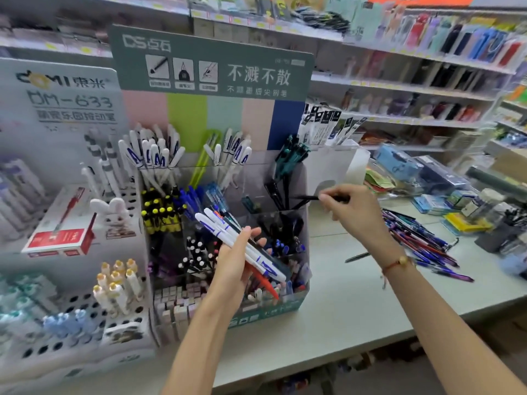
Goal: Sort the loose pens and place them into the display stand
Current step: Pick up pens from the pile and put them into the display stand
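You stand at a pale counter among stationery shelves. Right of the display stand, loose pens lie heaped. Your left hand grips white pens; your right hand pinches a black pen beside its upper compartment.

Display stand: clear glossy plastic walls, printed card header. Pens: smooth plastic. Table: matt.
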Demonstrator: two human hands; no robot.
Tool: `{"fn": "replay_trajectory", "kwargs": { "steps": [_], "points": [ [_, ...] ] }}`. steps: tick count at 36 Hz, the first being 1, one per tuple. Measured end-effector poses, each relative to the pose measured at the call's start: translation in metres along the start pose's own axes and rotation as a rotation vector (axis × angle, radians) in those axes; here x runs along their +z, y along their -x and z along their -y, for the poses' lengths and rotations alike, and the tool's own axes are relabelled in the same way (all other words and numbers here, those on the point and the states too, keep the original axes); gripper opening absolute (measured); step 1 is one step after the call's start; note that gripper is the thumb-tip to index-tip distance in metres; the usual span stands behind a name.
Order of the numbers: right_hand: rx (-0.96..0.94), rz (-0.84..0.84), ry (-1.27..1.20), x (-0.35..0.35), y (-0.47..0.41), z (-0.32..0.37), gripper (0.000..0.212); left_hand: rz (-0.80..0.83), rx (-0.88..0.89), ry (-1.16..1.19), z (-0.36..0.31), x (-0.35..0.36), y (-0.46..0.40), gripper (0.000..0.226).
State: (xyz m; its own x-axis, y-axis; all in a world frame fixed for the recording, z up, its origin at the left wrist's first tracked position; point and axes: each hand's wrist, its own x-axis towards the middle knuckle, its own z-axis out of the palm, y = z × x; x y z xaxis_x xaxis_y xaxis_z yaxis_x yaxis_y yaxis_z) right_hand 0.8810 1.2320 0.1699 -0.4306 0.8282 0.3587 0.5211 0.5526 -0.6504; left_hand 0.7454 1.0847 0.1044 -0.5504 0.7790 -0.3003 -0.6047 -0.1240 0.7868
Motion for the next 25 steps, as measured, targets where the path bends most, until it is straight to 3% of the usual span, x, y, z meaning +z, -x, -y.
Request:
{"fn": "replay_trajectory", "kwargs": {
  "steps": [5, 12, 17, 19, 23, 25],
  "points": [
    [-0.039, 0.051, 0.236, 0.028, -0.045, -0.002, 0.011, 0.033, -0.033, 0.223, -0.003, 0.009, 0.003, 0.01],
    [-0.208, -0.217, 0.418, 0.063, -0.047, -0.003, 0.024, 0.003, -0.033, 0.343, 0.009, 0.004, 0.002, 0.014],
    [-0.34, -0.075, 0.624, 0.083, -0.029, -0.021, 0.03, 0.031, -0.054, 0.331, 0.008, -0.004, 0.001, 0.019],
    [-0.354, -0.077, 0.602, 0.085, -0.019, -0.024, 0.034, 0.071, -0.079, 0.267, 0.004, -0.01, -0.001, 0.022],
    [-0.352, -0.25, 0.384, 0.079, 0.002, 0.0, 0.037, 0.163, -0.124, 0.132, -0.006, -0.016, -0.002, 0.022],
    [-0.334, -0.195, 0.238, 0.08, 0.013, 0.016, 0.036, 0.205, -0.116, 0.059, -0.009, -0.017, -0.001, 0.025]
  ]
}}
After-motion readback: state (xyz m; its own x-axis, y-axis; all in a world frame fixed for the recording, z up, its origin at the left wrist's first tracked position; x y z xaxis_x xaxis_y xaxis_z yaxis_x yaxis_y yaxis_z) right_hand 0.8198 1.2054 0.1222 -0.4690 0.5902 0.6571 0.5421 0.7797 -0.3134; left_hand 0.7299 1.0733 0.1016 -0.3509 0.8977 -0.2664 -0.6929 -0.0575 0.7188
